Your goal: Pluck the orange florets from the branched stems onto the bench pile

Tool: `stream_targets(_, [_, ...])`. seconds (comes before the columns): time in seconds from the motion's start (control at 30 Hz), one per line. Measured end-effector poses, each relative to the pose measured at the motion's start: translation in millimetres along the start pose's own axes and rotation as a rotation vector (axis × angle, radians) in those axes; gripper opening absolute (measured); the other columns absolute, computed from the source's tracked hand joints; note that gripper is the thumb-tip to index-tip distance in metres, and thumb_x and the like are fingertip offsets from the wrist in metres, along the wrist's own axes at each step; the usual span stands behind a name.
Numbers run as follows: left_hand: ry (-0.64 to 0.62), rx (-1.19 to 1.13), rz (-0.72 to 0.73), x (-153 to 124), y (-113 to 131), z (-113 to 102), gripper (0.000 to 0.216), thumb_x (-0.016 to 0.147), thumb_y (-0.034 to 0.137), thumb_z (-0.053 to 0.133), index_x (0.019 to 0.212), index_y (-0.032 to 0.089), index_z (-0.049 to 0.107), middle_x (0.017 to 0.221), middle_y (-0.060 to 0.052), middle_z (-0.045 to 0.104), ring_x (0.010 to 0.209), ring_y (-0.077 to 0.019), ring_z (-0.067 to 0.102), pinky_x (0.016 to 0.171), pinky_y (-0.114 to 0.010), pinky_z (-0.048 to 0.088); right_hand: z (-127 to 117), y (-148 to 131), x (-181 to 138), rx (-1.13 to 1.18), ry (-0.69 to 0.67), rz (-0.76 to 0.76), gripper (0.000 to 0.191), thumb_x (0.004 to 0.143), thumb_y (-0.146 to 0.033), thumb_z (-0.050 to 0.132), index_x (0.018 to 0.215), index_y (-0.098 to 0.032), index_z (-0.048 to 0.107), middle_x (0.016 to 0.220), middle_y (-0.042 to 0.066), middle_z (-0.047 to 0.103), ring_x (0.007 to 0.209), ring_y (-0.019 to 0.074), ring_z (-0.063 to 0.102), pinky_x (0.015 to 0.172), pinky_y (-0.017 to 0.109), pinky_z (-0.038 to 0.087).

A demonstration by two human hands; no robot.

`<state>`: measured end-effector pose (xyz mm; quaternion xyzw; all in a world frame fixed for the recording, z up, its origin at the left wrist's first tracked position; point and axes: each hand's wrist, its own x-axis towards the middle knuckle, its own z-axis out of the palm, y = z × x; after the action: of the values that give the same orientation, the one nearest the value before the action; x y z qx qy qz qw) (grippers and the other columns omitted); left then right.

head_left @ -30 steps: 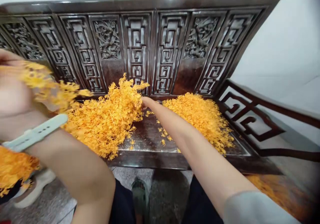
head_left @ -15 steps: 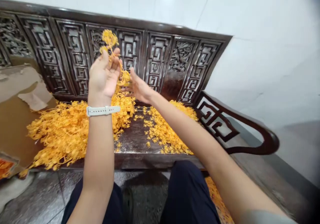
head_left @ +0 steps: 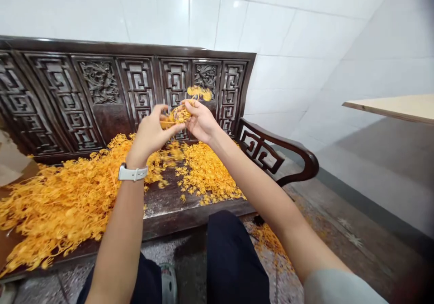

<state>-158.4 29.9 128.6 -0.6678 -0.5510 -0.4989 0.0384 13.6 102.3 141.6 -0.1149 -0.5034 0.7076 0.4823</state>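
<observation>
My left hand (head_left: 152,131), with a pale watch strap at its wrist, is raised in front of the bench's carved back. Its thumb and fingers curl round a branched yellow plastic sprig (head_left: 179,114). Facing it, my right hand (head_left: 202,122) pinches the same sprig between thumb and fingers, and a frilly yellow end (head_left: 199,92) sticks up above. Below the hands, blurred yellow pieces (head_left: 173,152) hang or fall. A large heap of stemmed yellow pieces (head_left: 68,200) lies to the left on the bench, and a pile of smaller loose ones (head_left: 208,173) to the right.
The dark wooden bench (head_left: 176,218) has a carved armrest (head_left: 281,152) at its right end. Torn cardboard (head_left: 13,159) stands at the left edge. Orange pieces (head_left: 271,245) lie on the floor by my knee. A pale board edge (head_left: 389,105) juts in at right.
My view has swung to the right. My right hand, open beside the sprig before, has closed on it. My left hand has turned over, and the sprig is now lower and more level.
</observation>
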Motion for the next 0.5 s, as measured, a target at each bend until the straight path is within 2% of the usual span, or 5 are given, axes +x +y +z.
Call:
stream_targets(0.1, [-0.093,0.084,-0.018,-12.2,-7.1,15.4,0.040,0.081,0.029,0.091,0.117,0.022,0.075,0.093,-0.001,0.075,0.087,-0.0243,0.073,0.079,-0.036,0.052,-21.1,-1.9,-17.0,0.032,0.023,0.039,0.006,0.108,-0.019,0.062,0.103,-0.022,0.063,0.090,-0.003,0.070,0.075,0.0087,0.065,0.073,0.022,0.057])
stream_targets(0.17, [-0.059,0.128,-0.014,-17.2,-11.4,23.1,0.031,0.080,0.018,0.083,0.109,0.021,0.074,0.087,0.000,0.070,0.082,-0.0230,0.068,0.076,-0.035,0.047,-35.4,0.5,-29.9,0.024,0.061,0.084,0.006,0.108,-0.019,0.063,0.103,-0.022,0.064,0.088,-0.004,0.067,0.072,0.0086,0.063,0.072,0.022,0.056])
stream_targets(0.3, [0.027,0.178,0.003,-18.0,-13.0,29.6,0.031,0.075,0.011,0.072,0.105,0.021,0.071,0.083,-0.001,0.066,0.076,-0.0225,0.064,0.074,-0.036,0.047,-57.9,1.0,-54.5,0.029,0.100,0.093,0.008,0.106,-0.026,0.068,0.099,-0.022,0.068,0.082,-0.004,0.060,0.069,0.0090,0.055,0.066,0.022,0.050])
stream_targets(0.37, [0.101,0.195,0.032,-15.4,-10.4,29.5,0.031,0.074,0.010,0.069,0.104,0.021,0.070,0.085,-0.003,0.069,0.078,-0.0234,0.067,0.078,-0.037,0.050,-63.9,-2.2,-65.4,0.039,0.100,0.085,0.012,0.105,-0.031,0.070,0.097,-0.022,0.070,0.077,-0.004,0.054,0.067,0.0093,0.051,0.064,0.022,0.049])
stream_targets(0.5, [0.253,0.201,0.115,-11.2,1.2,24.9,0.031,0.075,0.013,0.072,0.103,0.023,0.068,0.097,-0.007,0.072,0.097,-0.0300,0.070,0.092,-0.044,0.053,-68.5,-10.4,-86.2,0.059,0.075,0.059,0.012,0.104,-0.032,0.073,0.097,-0.021,0.072,0.072,-0.004,0.049,0.067,0.0103,0.051,0.067,0.023,0.051])
